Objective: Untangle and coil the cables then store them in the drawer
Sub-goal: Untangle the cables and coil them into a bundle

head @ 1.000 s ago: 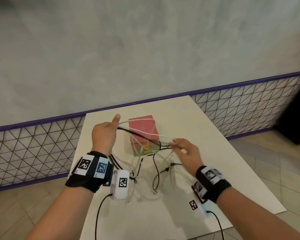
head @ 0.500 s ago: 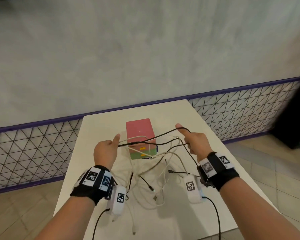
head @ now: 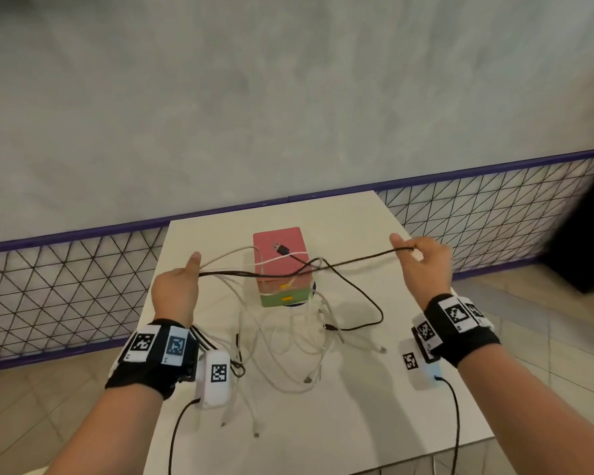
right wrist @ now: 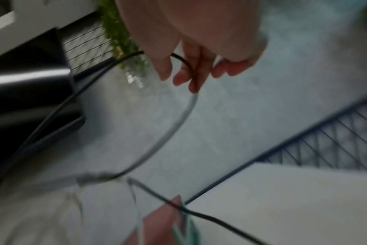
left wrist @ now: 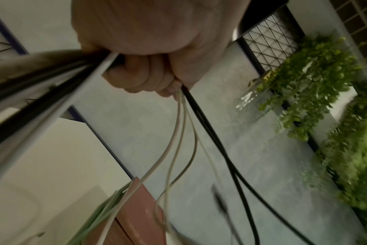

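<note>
My left hand [head: 179, 286] is raised over the left of the white table [head: 374, 423] and grips a bundle of black and white cables [left wrist: 178, 129] in a fist. My right hand [head: 422, 265] is held up at the right and pinches a black cable [head: 357, 260], which stretches taut between both hands. That cable crosses above a small pink and green drawer box [head: 282, 265], and a black USB plug [head: 282, 249] shows over its top. More white cables [head: 288, 341] lie tangled on the table below, along with a loose black end [head: 354, 325].
A grey wall and a purple-framed wire mesh fence [head: 66, 293] run behind the table. A dark object [head: 590, 241] stands on the floor at the far right. Green plants [left wrist: 329, 92] hang nearby in the left wrist view.
My right hand has swung out to the right and upward, pulling the black cable taut away from the tangle. My left hand has stayed in place with its bundle.
</note>
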